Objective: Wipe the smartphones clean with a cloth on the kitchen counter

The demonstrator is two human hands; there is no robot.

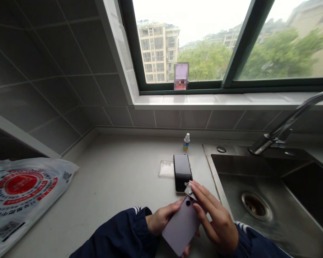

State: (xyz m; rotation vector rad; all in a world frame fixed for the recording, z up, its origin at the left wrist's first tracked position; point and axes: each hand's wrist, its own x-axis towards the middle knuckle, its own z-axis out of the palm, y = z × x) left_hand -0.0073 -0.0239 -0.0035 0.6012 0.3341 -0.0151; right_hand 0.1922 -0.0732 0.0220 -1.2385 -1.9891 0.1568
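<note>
- L hand (164, 216) is gripping the lilac phone (180, 229), thumb lying on its upper-left edge; most of its other fingers are hiding underneath, w/ tips showing at the lower edge.
- R hand (218, 218) is closing over a crumpled white wipe (190, 191), pressing it at the phone's top end; fingers are covering part of it, so full shape's hard to tell.
- Lilac phone is tilting in both hands, above the counter (118, 172), w/ a dark round spot near the top; its right edge is hiding behind R hand.
- Black-screen phone (182, 171) is lying just beyond; wipe & fingertips are overlapping its lower corner in view, contact unclear.
- Clear case (166, 168) is sitting left of it, right side hidden by it.
- Small spray bottle (186, 143) is standing behind; label's too small to read.
- Plastic bag (24, 193) is running off the left edge.
- Sink (231, 182) & faucet (288, 120) are getting cut off at right.
- Pixelation is masking a patch at the window (227, 85).
</note>
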